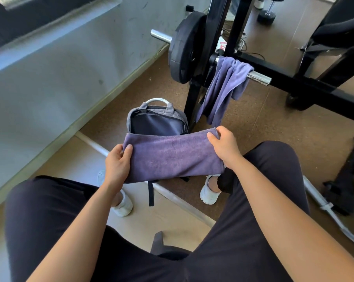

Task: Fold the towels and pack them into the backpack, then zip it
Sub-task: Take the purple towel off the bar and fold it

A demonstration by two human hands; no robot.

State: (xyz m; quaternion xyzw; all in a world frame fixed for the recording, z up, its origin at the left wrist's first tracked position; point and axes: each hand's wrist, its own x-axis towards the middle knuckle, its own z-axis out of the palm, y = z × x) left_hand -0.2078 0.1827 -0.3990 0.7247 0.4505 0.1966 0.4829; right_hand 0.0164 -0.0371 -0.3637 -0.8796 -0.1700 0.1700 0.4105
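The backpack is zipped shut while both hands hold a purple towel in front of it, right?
Not quite. In the head view the backpack is open, its dark inside showing. The left hand and right hand do hold the purple towel in front of it.

Gym corner, brown speckled floor.
Left of the black weight rack, a scuffed grey wall rises.

A gym: a loaded barbell rests on a black rack, with a dumbbell beyond the rack.
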